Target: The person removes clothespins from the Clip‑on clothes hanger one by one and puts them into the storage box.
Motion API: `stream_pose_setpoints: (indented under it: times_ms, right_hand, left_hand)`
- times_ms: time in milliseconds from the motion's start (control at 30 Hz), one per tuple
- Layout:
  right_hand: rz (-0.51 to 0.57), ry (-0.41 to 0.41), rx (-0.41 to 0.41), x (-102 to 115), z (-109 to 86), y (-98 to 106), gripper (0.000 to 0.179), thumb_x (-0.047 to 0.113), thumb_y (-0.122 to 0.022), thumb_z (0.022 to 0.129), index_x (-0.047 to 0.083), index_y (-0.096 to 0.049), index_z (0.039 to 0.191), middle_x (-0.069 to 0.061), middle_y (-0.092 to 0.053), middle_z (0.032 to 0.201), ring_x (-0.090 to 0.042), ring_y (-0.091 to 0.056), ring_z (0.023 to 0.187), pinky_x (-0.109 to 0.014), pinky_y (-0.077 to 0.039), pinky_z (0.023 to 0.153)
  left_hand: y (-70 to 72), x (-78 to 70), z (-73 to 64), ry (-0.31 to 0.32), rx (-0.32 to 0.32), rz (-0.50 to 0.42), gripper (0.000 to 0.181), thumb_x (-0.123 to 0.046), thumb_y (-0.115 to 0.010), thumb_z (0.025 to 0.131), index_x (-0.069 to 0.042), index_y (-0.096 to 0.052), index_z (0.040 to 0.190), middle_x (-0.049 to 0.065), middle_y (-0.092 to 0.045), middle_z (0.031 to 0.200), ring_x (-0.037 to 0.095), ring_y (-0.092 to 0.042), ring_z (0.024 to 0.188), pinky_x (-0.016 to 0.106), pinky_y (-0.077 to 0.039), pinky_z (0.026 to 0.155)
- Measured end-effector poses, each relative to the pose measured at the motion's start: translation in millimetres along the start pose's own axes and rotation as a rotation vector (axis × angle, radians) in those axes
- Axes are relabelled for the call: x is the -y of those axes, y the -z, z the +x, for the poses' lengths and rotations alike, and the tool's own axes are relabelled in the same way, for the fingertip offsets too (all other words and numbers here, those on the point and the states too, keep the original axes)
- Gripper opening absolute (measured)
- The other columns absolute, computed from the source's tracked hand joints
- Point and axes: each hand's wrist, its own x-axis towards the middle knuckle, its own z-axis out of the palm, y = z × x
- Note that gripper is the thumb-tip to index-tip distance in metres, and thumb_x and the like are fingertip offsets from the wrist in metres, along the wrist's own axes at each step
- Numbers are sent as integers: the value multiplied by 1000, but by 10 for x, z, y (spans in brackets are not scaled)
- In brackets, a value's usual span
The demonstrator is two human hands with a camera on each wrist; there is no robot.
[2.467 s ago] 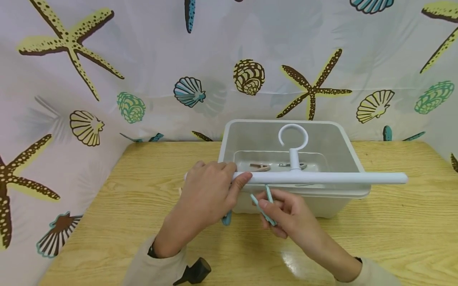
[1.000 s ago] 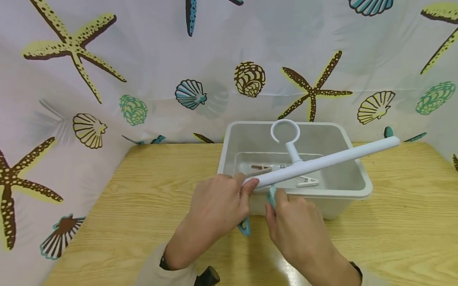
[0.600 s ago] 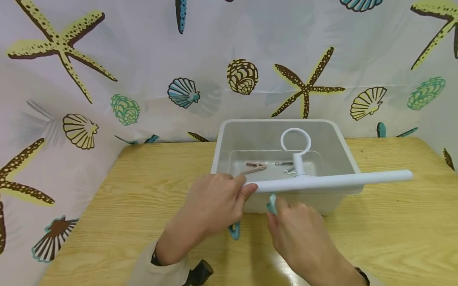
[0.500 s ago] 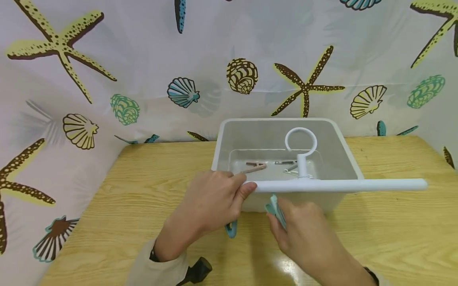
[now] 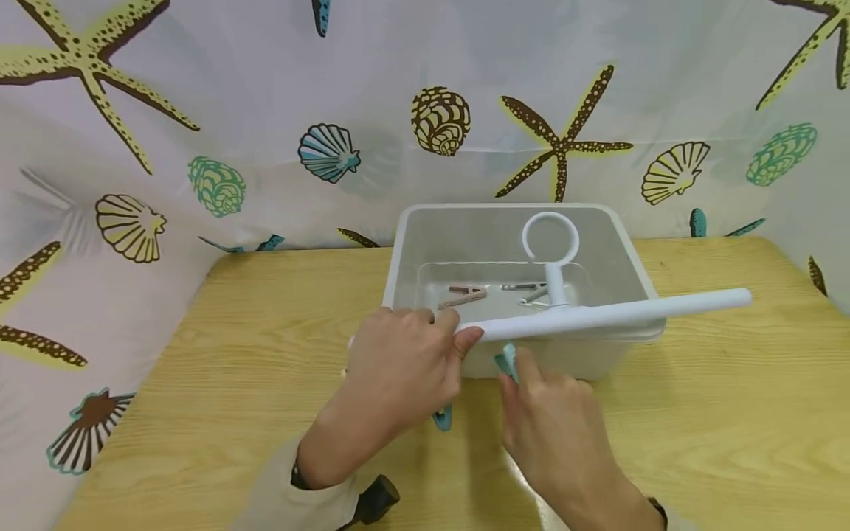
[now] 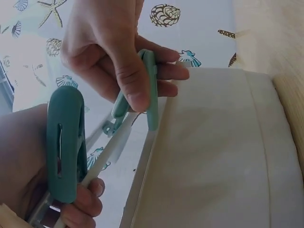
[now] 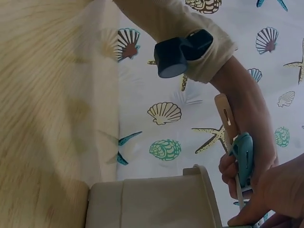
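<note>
My left hand [image 5: 405,361] grips the left part of a white clothes hanger [image 5: 598,316], whose bar slants up to the right over the bin, hook upward. A teal clothespin [image 6: 65,142] is clipped on the bar by this hand and hangs below it. Further left on the bar is a beige clothespin [image 7: 226,116], mostly hidden by the hand in the head view. My right hand [image 5: 561,435] pinches a light green clothespin [image 6: 151,90] between thumb and fingers just under the bar. In the left wrist view its clip end overlaps the bar's edge.
A pale grey bin [image 5: 398,258] stands behind the hands, under the hanger. Inside lie a pinkish-brown clothespin [image 5: 468,296], a grey clothespin [image 5: 524,286] and a white one partly hidden by the hanger. The wooden table [image 5: 265,317] ends at a shell-patterned curtain.
My right hand has turned from palm-up to back-up, keeping the light green clothespin at the bar. The hanger's right end has swung up and down, and is now raised again.
</note>
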Motion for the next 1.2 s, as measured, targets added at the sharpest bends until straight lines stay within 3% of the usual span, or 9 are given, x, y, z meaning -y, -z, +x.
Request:
stream_pose_setpoints:
  times_ms: [300,533,600,733,833,900,967,1100,1200]
  right_hand:
    - [-88,-31,-21,43,-56,39,18,2,-69,80,-5,-54,87,-10,-56,57,-25,-55,41,-34,-38,35]
    - [-92,-4,-30,33,-69,86,20,-2,-71,77,-6,-52,82,-9,-52,54,-23,-52,38,-31,-36,33]
    - [-119,3,-23,34,-81,111,23,-5,-73,71,-5,-51,80,-8,-49,54,-21,-49,37,-31,-35,33]
    - [-223,27,-15,25,-83,184,32,-10,-73,60,-9,-52,84,-9,-49,56,-19,-44,36,-30,-33,31]
    - [-179,62,-37,-18,-18,255,30,-8,-74,63,-8,-53,84,-8,-48,55,-18,-46,37,-30,-32,31]
    - [-13,68,-46,-57,20,300,24,-4,-74,69,-4,-55,84,-2,-46,53,-14,-45,38,-28,-33,33]
    - [333,6,27,-93,73,345,14,-1,-71,81,-2,-58,87,1,-54,57,-10,-53,42,-25,-41,37]
    - [1365,-286,319,-216,98,351,9,6,-56,97,-1,-62,99,-2,-67,75,-7,-62,58,-22,-52,52]
    - [2024,-506,490,-324,45,249,22,10,-39,105,0,-58,104,-5,-64,89,-7,-56,66,-16,-47,59]
  left_hand:
    - [-85,-65,19,40,23,-85,43,-36,-54,97,-15,-44,62,-3,-36,47,22,-47,40,32,-33,37]
    - [-70,-202,-27,152,61,-135,47,-33,-52,99,-14,-37,59,-3,-29,47,15,-33,37,28,-25,35]
    - [-56,-235,-27,173,74,-145,48,-32,-53,98,-14,-36,57,-4,-27,47,14,-30,37,27,-23,34]
    - [-15,-290,21,175,113,-178,48,-32,-50,100,-14,-36,57,-5,-27,47,13,-30,36,27,-24,34]
    - [26,-264,63,158,104,-212,47,-31,-49,100,-14,-38,59,-5,-30,47,14,-34,37,28,-26,36]
    - [66,-211,52,136,78,-229,47,-34,-44,102,-13,-38,61,-5,-31,48,14,-35,39,28,-26,36]
    - [114,-138,48,105,0,-232,50,-40,-34,105,-13,-38,62,-5,-31,49,13,-34,39,27,-25,37]
    - [174,-27,61,18,-100,-200,59,-49,-14,104,-14,-39,64,-5,-32,51,13,-32,40,27,-26,39]
    - [129,7,115,-50,-99,-165,60,-48,-14,104,-13,-42,65,-4,-35,52,16,-37,42,29,-32,43]
